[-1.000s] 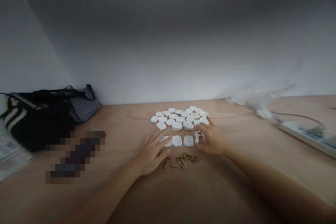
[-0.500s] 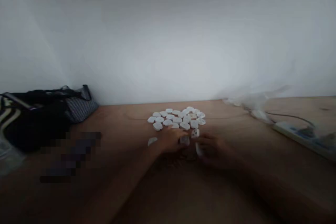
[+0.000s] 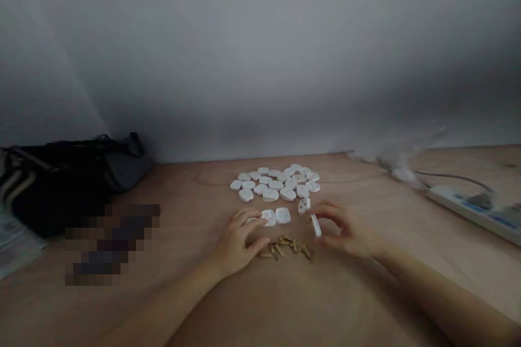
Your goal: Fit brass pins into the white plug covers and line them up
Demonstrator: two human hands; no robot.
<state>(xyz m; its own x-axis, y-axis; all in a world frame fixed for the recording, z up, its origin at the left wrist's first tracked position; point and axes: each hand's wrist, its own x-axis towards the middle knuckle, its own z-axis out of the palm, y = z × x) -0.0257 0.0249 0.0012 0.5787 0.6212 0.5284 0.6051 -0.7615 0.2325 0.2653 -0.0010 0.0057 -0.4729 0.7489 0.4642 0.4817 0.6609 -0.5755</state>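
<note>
My right hand (image 3: 345, 230) pinches a white plastic piece (image 3: 316, 225) on its edge between thumb and fingers. Just behind it stands another small white piece with dark holes (image 3: 304, 205). My left hand (image 3: 242, 238) has its thumb and fingers apart, the fingertips on or over a white square piece (image 3: 268, 218); a further white piece is partly covered by the fingers. Beside these lies a white square plate (image 3: 283, 215). Brass-coloured metal pins (image 3: 279, 250) are scattered between my hands. Farther back is a cluster of several white pieces (image 3: 275, 185).
A black bag (image 3: 61, 184) sits at the left, with a pixelated dark object (image 3: 118, 241) nearer. At the right are a clear plastic bag (image 3: 401, 160) and a white power strip (image 3: 472, 211) with a cable. A pale wall (image 3: 260, 65) rises behind the wooden table (image 3: 183, 195).
My left hand has moved left and opened, uncovering white pieces and the brass pins. Near the front of the cluster, the right hand still holds its white piece, now slightly farther right.
</note>
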